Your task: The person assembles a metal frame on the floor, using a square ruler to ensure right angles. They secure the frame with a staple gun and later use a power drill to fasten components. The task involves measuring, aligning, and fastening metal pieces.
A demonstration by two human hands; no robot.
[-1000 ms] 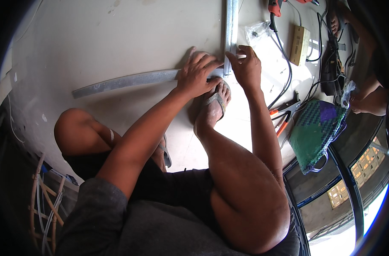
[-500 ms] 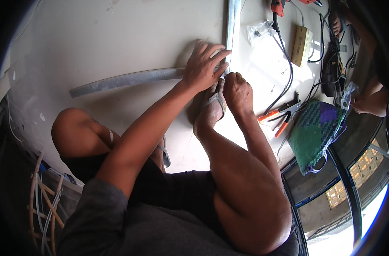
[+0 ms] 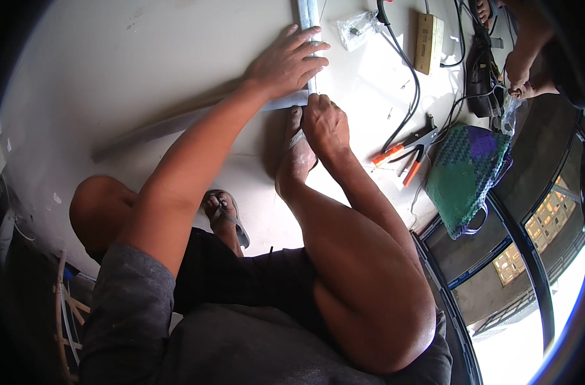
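Observation:
Two grey metal channels meet at a corner on the pale floor. One channel runs off to the left, and the other channel points away from me. My left hand lies over the second one with its fingers spread across it. Right at the corner, my right hand is closed in a fist, knuckles up; whatever its fingers pinch is hidden. My sandalled right foot stands just below the corner, close beside that fist.
To the right lie an orange-handled two-lever hand tool, black cables, a clear plastic bag, a yellowish box and a green-and-purple woven bag. Another person's hands are at the upper right, beside a dark bag.
My left hand has lifted from the corner and slid farther up along the far-pointing channel, fingers spreading. My right fist stays at the corner. The whole view has shifted slightly.

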